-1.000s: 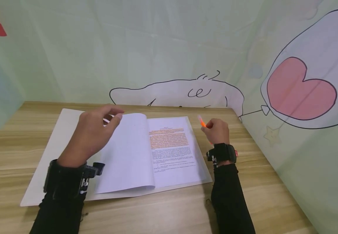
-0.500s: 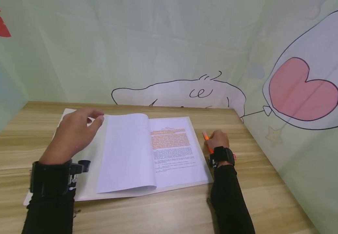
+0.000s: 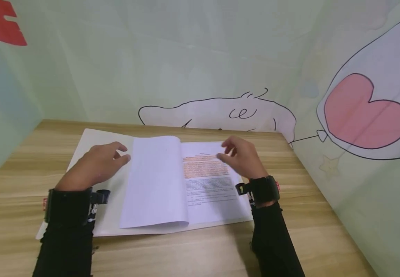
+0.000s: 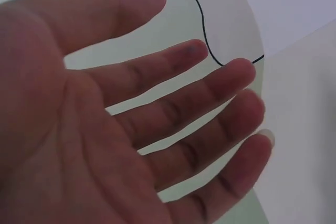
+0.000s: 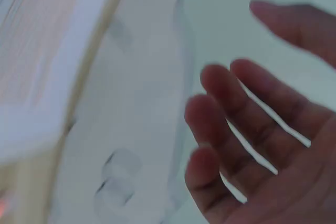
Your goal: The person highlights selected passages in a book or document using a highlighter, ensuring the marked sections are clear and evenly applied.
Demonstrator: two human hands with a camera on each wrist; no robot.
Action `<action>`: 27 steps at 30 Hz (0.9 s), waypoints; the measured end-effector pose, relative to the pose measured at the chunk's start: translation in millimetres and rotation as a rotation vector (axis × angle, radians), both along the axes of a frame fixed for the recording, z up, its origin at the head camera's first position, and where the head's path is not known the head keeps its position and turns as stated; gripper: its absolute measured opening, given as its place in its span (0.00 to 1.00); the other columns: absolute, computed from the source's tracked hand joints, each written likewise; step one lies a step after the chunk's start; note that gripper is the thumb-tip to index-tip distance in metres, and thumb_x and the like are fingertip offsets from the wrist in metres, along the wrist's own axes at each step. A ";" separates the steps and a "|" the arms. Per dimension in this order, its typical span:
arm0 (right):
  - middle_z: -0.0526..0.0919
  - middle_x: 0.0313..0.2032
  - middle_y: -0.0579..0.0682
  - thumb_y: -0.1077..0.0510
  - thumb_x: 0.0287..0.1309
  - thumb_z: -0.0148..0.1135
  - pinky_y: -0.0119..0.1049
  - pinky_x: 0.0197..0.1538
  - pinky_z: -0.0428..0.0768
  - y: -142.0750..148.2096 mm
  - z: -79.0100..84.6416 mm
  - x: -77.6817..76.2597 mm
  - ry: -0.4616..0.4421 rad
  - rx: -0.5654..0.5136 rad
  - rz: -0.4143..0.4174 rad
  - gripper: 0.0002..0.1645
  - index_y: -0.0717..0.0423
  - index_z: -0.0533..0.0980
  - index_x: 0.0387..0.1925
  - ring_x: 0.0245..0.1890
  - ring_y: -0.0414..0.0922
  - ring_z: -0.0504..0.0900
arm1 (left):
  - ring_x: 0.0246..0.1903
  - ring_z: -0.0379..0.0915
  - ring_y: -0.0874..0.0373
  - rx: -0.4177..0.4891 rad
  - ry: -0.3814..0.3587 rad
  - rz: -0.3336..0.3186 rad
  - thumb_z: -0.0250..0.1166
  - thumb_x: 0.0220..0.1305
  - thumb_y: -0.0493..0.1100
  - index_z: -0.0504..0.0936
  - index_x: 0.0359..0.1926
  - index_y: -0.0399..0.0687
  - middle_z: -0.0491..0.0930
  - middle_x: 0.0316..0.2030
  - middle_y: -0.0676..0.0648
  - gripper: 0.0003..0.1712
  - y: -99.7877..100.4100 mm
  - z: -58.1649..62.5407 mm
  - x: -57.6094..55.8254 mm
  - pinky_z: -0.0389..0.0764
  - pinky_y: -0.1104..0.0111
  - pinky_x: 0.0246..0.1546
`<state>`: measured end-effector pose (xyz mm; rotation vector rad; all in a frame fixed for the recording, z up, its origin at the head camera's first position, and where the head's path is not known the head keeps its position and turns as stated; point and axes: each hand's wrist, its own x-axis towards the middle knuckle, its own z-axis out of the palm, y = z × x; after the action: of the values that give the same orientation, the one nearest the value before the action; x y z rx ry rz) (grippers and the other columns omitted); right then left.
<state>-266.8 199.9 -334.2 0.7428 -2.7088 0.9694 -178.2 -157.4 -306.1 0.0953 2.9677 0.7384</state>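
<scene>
An open booklet lies on the wooden table, its blank turned page (image 3: 154, 181) bulging up near the fold. On the right, a printed page (image 3: 217, 213) carries several lines of text marked in orange. My left hand (image 3: 101, 165) hovers over the booklet's left cover (image 3: 111, 209), fingers loosely bent and apart. Over the upper right corner of the printed page is my right hand (image 3: 243, 156), its fingers spread with nothing between them. A blurred orange patch, the highlighter (image 5: 4, 204), shows at the edge of the right wrist view; in the head view the right wrist mostly hides it.
The wooden table (image 3: 310, 227) extends around the booklet. Behind it hangs a pale green cloth backdrop (image 3: 186, 57) with line drawings, and its right side shows a balloon with a pink heart (image 3: 362, 115).
My right hand has set the orange highlighter down beside the booklet, let go of it and moved left over the printed page. The left hand has moved left from the turned page.
</scene>
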 end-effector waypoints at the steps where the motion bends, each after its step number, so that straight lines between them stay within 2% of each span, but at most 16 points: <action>1: 0.83 0.37 0.54 0.57 0.53 0.76 0.42 0.39 0.81 -14.0 5.4 10.6 0.043 0.018 0.106 0.19 0.59 0.79 0.45 0.37 0.51 0.80 | 0.50 0.75 0.32 0.002 -0.012 -0.010 0.53 0.74 0.48 0.70 0.63 0.30 0.79 0.50 0.26 0.28 0.9 -1.6 -1.6 0.77 0.39 0.47; 3: 0.82 0.39 0.51 0.54 0.49 0.79 0.41 0.42 0.80 -44.1 9.6 34.2 0.140 0.079 0.296 0.25 0.57 0.79 0.47 0.40 0.48 0.78 | 0.50 0.75 0.33 0.006 -0.026 -0.019 0.53 0.74 0.49 0.70 0.63 0.30 0.79 0.50 0.27 0.28 2.4 -4.0 -4.0 0.77 0.40 0.47; 4: 0.81 0.42 0.49 0.51 0.47 0.80 0.40 0.44 0.80 -59.3 9.2 47.0 0.179 0.128 0.364 0.29 0.55 0.78 0.49 0.42 0.47 0.76 | 0.50 0.75 0.33 0.006 -0.031 -0.020 0.53 0.74 0.49 0.70 0.64 0.30 0.79 0.50 0.27 0.28 3.2 -4.7 -4.5 0.76 0.40 0.48; 6: 0.78 0.47 0.47 0.45 0.43 0.81 0.39 0.48 0.79 -86.3 3.1 69.8 0.250 0.260 0.440 0.37 0.51 0.76 0.54 0.46 0.45 0.73 | 0.51 0.75 0.33 0.001 -0.032 -0.024 0.52 0.74 0.49 0.69 0.64 0.30 0.79 0.50 0.27 0.29 3.8 -5.3 -5.2 0.76 0.40 0.48; 8: 0.75 0.52 0.46 0.38 0.39 0.81 0.38 0.50 0.77 -106.4 -6.4 87.1 0.293 0.406 0.469 0.45 0.46 0.72 0.58 0.51 0.44 0.70 | 0.51 0.75 0.33 -0.005 -0.032 -0.025 0.52 0.74 0.50 0.69 0.64 0.30 0.79 0.51 0.27 0.29 4.8 -5.2 -5.7 0.76 0.39 0.49; 10: 0.72 0.57 0.46 0.35 0.37 0.80 0.39 0.53 0.77 -119.8 -16.5 98.0 0.295 0.531 0.460 0.50 0.42 0.69 0.62 0.55 0.45 0.68 | 0.51 0.75 0.32 -0.012 -0.025 -0.029 0.51 0.74 0.49 0.69 0.64 0.30 0.79 0.51 0.26 0.29 6.0 -5.1 -6.3 0.76 0.39 0.48; 12: 0.70 0.60 0.47 0.35 0.35 0.81 0.41 0.54 0.76 -127.6 -25.7 102.6 0.295 0.599 0.443 0.53 0.39 0.67 0.64 0.58 0.46 0.66 | 0.51 0.75 0.32 -0.016 -0.021 -0.035 0.51 0.74 0.49 0.70 0.63 0.29 0.79 0.51 0.26 0.29 7.2 -4.9 -6.7 0.76 0.38 0.48; 17: 0.69 0.60 0.48 0.37 0.33 0.82 0.42 0.51 0.75 -135.8 -39.2 103.7 0.345 0.636 0.407 0.54 0.38 0.66 0.64 0.56 0.47 0.67 | 0.52 0.75 0.31 -0.023 -0.015 -0.046 0.52 0.74 0.48 0.70 0.63 0.28 0.78 0.51 0.25 0.28 11.3 -4.2 -6.3 0.76 0.38 0.49; 21: 0.70 0.60 0.48 0.40 0.36 0.82 0.41 0.50 0.74 -136.6 -36.6 103.0 0.375 0.628 0.397 0.53 0.40 0.65 0.65 0.54 0.47 0.67 | 0.52 0.74 0.31 -0.020 -0.011 -0.044 0.52 0.74 0.48 0.69 0.64 0.28 0.77 0.52 0.25 0.29 13.3 -2.2 -5.9 0.76 0.38 0.49; 27: 0.68 0.62 0.49 0.46 0.40 0.81 0.44 0.49 0.74 -127.7 -18.5 98.0 0.323 0.567 0.304 0.54 0.41 0.63 0.68 0.56 0.48 0.67 | 0.58 0.68 0.29 0.012 0.050 0.006 0.50 0.76 0.48 0.66 0.67 0.31 0.73 0.58 0.25 0.29 16.3 4.2 -5.0 0.71 0.34 0.55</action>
<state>-168.7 72.2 -352.7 1.3064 -2.6220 0.0749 -183.2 -141.1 -301.9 0.1067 3.0119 0.7664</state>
